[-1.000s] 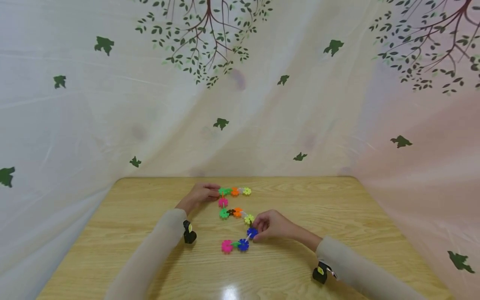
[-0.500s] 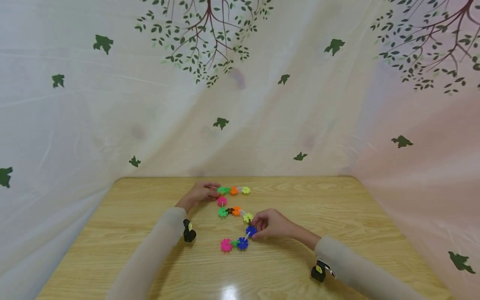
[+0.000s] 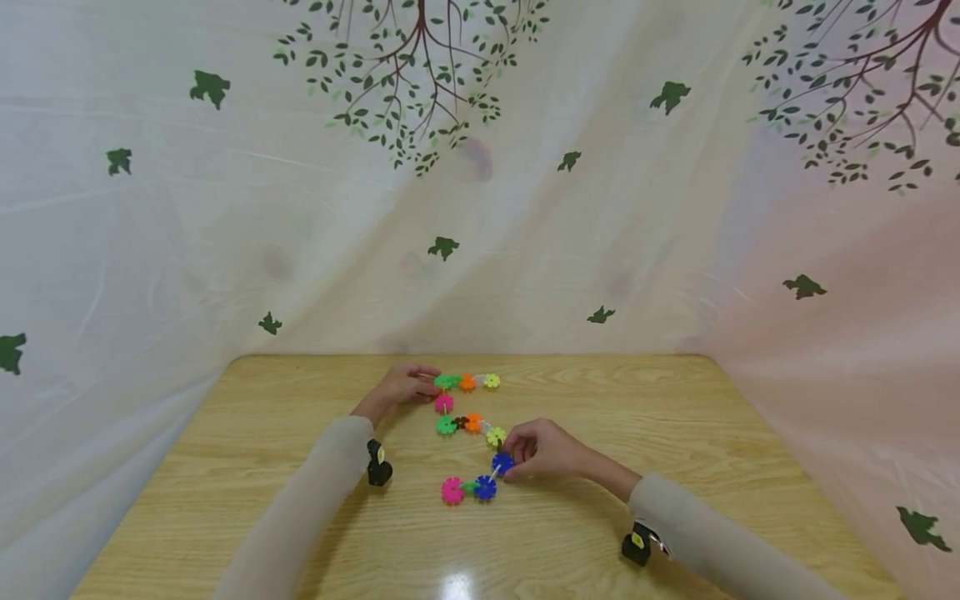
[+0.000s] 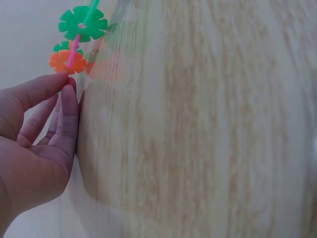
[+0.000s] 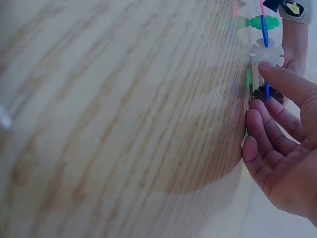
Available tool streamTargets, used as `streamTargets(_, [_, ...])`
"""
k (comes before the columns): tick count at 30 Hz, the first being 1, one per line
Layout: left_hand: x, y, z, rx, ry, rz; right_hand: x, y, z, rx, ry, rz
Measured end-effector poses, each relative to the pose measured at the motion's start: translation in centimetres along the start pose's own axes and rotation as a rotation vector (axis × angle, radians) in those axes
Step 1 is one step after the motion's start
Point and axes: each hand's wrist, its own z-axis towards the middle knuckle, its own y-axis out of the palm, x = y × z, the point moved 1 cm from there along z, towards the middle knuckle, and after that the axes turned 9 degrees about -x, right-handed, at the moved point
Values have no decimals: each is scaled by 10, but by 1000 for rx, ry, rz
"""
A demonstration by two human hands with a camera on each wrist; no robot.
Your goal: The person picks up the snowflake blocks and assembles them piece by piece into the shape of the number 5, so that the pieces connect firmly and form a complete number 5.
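Observation:
A chain of interlocked plastic snowflake discs lies on the table in an S-like bend, in green, orange, yellow, pink, blue and other colours. At its upper left corner my left hand pinches the chain. In the left wrist view, thumb and finger meet at the edge of an orange disc, with a green disc beyond. My right hand grips the lower right bend beside a blue disc. In the right wrist view its thumb lies on a white disc, with a finger at a dark disc.
The wooden table stretches out on both sides of the chain. Behind it hangs a pale curtain printed with leaves and branches. Dark wrist cameras sit on both sleeves.
The chain and both hands have shifted very slightly left and up in the head view since a second ago. Both hands keep their hold; over the last half second they are nearly still.

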Motion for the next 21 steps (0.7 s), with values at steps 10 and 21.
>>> streamTargets(10, [-1, -2, 1, -11, 22, 2, -1, -1, 1, -19, 9, 1])
streamTargets(21, [-1, -2, -1, -18, 16, 23, 4, -8, 2, -54, 17, -20])
